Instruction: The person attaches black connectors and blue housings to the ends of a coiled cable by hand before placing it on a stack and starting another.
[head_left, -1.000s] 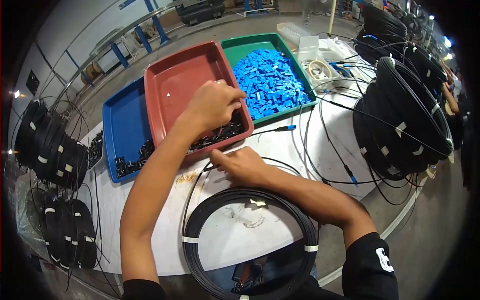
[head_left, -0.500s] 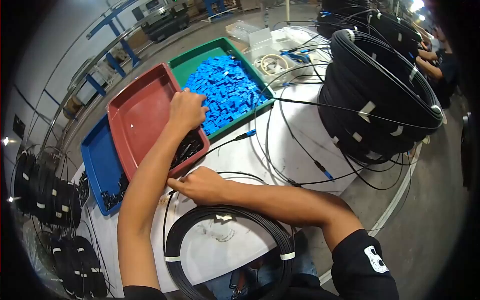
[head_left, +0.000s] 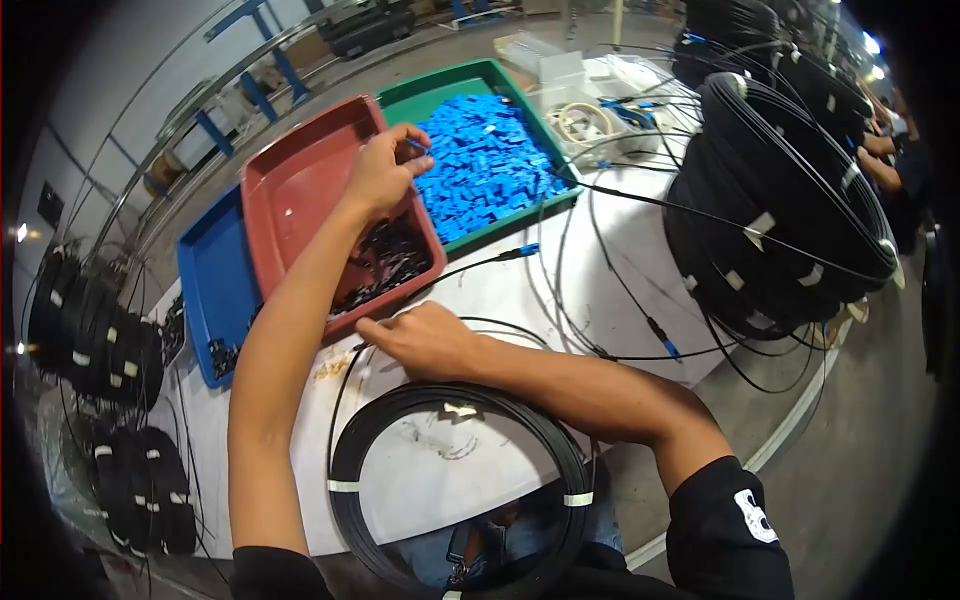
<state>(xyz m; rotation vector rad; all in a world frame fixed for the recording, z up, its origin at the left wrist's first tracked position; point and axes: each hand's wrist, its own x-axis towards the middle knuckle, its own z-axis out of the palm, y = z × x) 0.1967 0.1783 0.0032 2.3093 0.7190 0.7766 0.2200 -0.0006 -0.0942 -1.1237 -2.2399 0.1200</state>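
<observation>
Head view, and reaching over the red tray [head_left: 300,190] with the left hand [head_left: 382,176], close to the blue pieces [head_left: 480,160] in the green tray [head_left: 408,97], with grip curled (can't tell if around anything). Down by the red tray's near edge, pinching the black cable [head_left: 341,393] with the right hand [head_left: 428,340], just beyond the black coil [head_left: 348,450], partly on the table [head_left: 475,303].
</observation>
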